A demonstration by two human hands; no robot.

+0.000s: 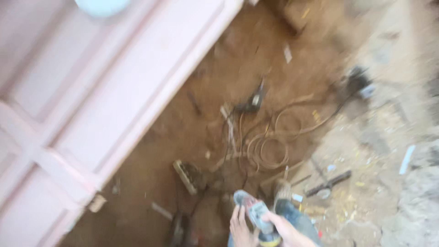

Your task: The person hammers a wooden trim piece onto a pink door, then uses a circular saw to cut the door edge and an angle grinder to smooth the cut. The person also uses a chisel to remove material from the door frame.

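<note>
At the bottom of the blurred head view, both my hands hold a small grey power tool (255,211) with a yellow band at its lower end. My left hand (239,227) touches its left side with the fingers pointing up. My right hand (284,228) wraps the body from the right. Just beyond the tool, my shoe (282,189) stands on the brown dirt floor (215,68). How firmly the left hand grips is hard to tell through the blur.
A large pink panelled door (91,91) fills the left. Coiled cables (270,148) lie on the dirt, with a dark power tool (253,101) above them and another dark device (359,82) at the right. A toothed block (185,176) and a dark bar (329,183) lie nearby.
</note>
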